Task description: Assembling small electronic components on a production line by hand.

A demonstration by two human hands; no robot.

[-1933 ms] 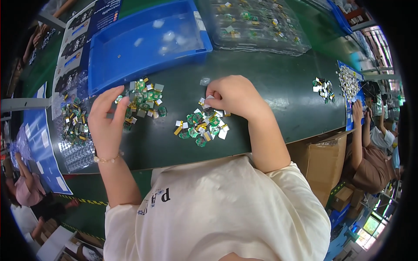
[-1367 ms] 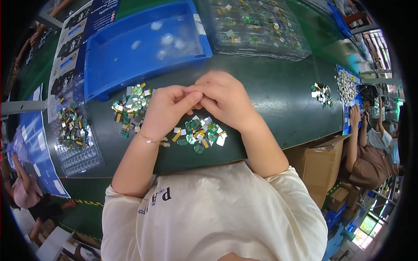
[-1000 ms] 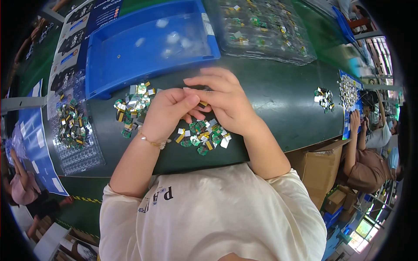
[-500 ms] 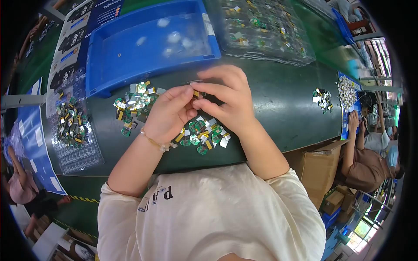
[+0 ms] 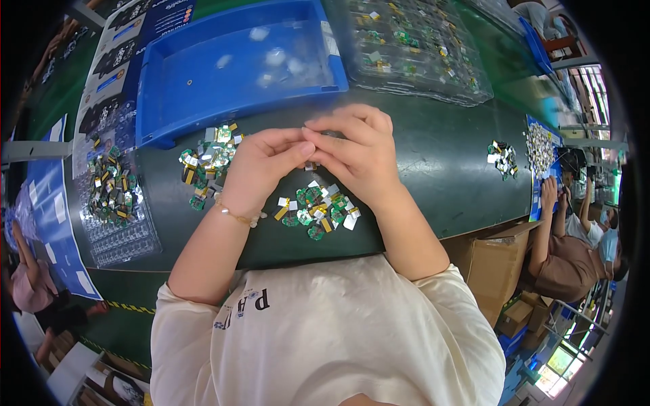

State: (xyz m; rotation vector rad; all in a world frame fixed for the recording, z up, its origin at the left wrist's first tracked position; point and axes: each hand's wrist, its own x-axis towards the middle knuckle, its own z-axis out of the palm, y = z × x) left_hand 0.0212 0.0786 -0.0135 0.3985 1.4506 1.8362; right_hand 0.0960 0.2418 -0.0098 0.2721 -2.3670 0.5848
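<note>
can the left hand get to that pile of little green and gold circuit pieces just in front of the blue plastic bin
Probably yes. The left hand is raised beside the pile of small green and gold circuit pieces, nothing lies between them on the dark green table, and the blue plastic bin sits behind. Its fingers meet the right hand, though.

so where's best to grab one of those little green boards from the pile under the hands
Probably by its two opposite thin edges, pinched from above. The small green boards lie flat and loose in a heap on the dark green table, so a board at the heap's outer edge is easiest. Left hand and right hand meet just above it.
</note>
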